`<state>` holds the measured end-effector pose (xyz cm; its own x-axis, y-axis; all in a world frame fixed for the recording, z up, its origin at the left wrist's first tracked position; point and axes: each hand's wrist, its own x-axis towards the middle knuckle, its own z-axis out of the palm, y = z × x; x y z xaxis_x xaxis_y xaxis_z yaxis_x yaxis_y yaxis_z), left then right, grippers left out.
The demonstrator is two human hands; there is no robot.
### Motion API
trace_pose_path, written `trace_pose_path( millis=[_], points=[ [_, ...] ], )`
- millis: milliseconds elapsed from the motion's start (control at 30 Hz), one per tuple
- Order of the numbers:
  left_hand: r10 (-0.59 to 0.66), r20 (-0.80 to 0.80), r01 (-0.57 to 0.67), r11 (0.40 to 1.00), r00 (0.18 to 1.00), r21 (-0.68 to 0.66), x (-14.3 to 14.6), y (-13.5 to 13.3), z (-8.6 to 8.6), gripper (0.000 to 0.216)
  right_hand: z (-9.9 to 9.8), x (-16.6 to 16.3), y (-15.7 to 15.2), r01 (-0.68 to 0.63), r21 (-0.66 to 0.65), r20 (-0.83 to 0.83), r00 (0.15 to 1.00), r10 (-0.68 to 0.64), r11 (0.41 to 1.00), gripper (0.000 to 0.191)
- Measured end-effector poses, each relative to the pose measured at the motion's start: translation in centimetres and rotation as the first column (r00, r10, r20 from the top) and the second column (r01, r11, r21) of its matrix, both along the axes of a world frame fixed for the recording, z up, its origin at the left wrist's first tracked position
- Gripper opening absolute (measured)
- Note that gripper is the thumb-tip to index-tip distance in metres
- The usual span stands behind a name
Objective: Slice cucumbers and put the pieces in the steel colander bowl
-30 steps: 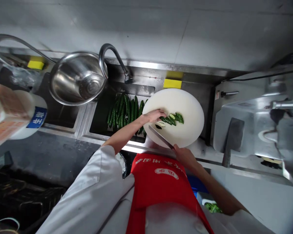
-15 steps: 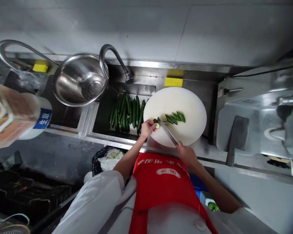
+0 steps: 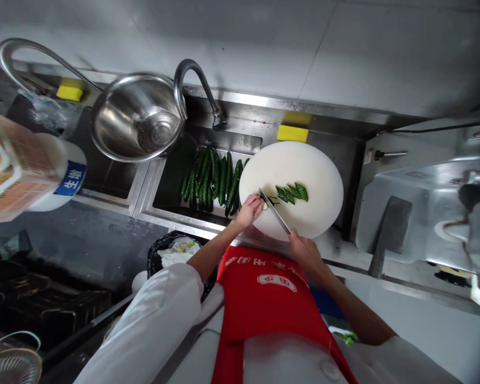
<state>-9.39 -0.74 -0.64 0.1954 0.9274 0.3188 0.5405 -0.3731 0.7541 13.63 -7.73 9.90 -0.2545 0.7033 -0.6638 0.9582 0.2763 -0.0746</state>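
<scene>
A round white cutting board (image 3: 304, 165) lies beside the sink with cut cucumber pieces (image 3: 292, 193) near its middle. My right hand (image 3: 304, 252) grips the handle of a knife (image 3: 274, 212) whose blade slants across the board's near edge. My left hand (image 3: 250, 209) is curled at the board's left edge, pinching a small cucumber bit against the blade. Several whole cucumbers (image 3: 210, 180) lie in the sink basin to the left.
A steel bowl (image 3: 138, 117) sits under a curved faucet (image 3: 194, 85). A cleaver (image 3: 386, 232) rests on the steel counter at right. A black-lined bin (image 3: 172, 256) stands below the sink. A yellow sponge (image 3: 292, 133) lies behind the board. A white jug (image 3: 60, 176) is at left.
My left hand left the cucumber pieces and pulled back to the board's left edge with a small bit. The knife blade shifted up toward that hand.
</scene>
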Motion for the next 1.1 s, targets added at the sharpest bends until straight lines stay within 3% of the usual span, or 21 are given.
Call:
trace_pose_path(
  millis=[167, 633, 867, 1100],
  points=[
    [-0.010, 0.014, 0.010, 1.000, 1.000, 0.011, -0.1, -0.1, 0.0, 0.019, 1.0, -0.3, 0.1, -0.007, 0.003, -0.013, 1.000, 0.007, 1.000, 0.024],
    [-0.008, 0.097, 0.008, 1.000, 0.995, 0.001, -0.6, -0.1, -0.9, 0.019, 0.3, -2.7, 1.3, 0.028, 0.012, 0.056, 0.998, -0.029, 1.000, 0.026],
    [-0.055, 0.066, 0.051, 0.997, 0.996, 0.062, -1.0, -0.1, -0.9, 0.017, 1.5, -2.6, 0.9, -0.013, 0.013, 0.036, 0.999, 0.012, 1.000, 0.027],
    [-0.046, 0.068, 0.043, 0.998, 0.997, 0.044, -0.9, -0.1, -1.0, 0.020, 1.5, -4.2, 1.9, 0.007, -0.006, 0.074, 0.997, -0.007, 1.000, 0.027]
  ],
)
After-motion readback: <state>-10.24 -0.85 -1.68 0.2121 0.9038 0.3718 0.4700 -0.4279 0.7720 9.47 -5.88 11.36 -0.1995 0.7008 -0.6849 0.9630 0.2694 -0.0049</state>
